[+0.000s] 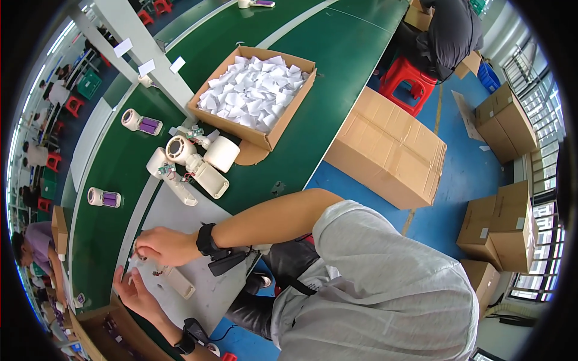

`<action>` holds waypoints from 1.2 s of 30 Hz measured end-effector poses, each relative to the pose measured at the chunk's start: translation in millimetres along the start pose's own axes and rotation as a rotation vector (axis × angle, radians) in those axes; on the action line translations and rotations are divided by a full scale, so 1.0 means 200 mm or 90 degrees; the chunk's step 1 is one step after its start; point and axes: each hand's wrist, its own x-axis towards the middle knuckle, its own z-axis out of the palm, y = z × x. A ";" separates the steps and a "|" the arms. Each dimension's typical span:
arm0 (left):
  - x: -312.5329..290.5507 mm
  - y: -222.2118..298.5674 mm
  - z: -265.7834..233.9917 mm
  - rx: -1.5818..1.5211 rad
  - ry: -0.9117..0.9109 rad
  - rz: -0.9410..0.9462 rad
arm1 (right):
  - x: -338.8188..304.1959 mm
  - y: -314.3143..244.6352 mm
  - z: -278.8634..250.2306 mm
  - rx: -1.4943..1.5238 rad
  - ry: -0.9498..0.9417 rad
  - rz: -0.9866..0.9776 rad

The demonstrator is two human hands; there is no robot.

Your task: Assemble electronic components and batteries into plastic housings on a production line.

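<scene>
A: Straight to the head view, and we're over a grey board (209, 298) on a green work surface (325, 48), both bare hands in close! Where's the piece?

B: Right by them! A white plastic casing (179, 283) lies on the board, its long handle slanting down toward the person, dark wiring (158, 272) showing near the upper end.

A: And the right hand (161, 246)?

B: Back of the hand up, just beyond that wired end, fingers bunched narrow at the tips! Something small and dark shows there, but I can't tell whether it's gripped.

A: Left hand (141, 296), then!

B: Just beside the same end, thumb and fingers parted in a loose curve, tips near the right hand. Whether they hold anything, I cannot tell. A black strap (208, 240) on each wrist, too!

A: Plenty beyond the hands!

B: A cluster of white housings (209, 177) at the board's upper end, crowded together, circuit pieces and wires poking out!

A: Just past those, an open cardboard box (233, 127), heaped with white paper pieces (250, 90)!

B: Over on the left, two white units (141, 121) with purple panels, lying well apart.

A: And floor side, a long closed carton (391, 144), a red stool (409, 78) beyond it, a person in dark clothing (454, 42) right at the stool
</scene>
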 end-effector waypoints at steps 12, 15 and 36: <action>-0.05 0.02 0.13 -0.044 -0.334 -0.164 | 0.02 -0.01 -0.09 -0.170 -0.076 0.171; 0.05 0.01 0.18 -0.021 -0.361 -0.154 | 0.01 0.02 -0.10 -0.168 -0.069 0.155; 0.10 -0.14 -0.02 -0.151 -0.425 -0.212 | 0.03 -0.02 -0.10 -0.289 -0.182 0.090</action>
